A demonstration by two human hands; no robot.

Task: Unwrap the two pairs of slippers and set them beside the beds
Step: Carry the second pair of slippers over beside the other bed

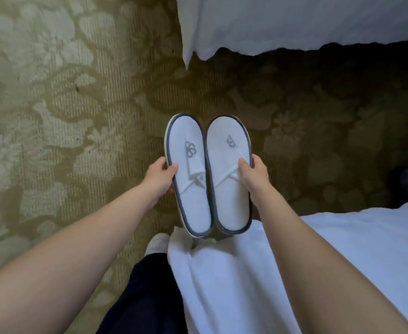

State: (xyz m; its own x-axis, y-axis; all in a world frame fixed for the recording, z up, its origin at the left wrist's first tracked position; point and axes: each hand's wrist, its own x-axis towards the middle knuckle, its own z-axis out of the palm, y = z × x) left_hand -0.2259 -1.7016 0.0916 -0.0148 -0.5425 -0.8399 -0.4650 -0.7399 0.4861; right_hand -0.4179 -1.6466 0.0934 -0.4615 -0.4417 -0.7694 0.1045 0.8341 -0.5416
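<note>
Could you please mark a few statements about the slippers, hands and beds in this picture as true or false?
1. Each hand holds one slipper. True: the left hand grips the left slipper, the right hand the right slipper.
2. The slippers are still in plastic wrap. False: none is visible.
3. The slippers lie on the carpet. False: they are held up.
4. White bedding shows at lower right. True.

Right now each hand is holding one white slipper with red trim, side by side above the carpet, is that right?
Not quite: the trim is grey-blue, not red. The head view shows the left hand holding the left slipper and the right hand holding the right slipper, both white, side by side above the patterned carpet.
</note>
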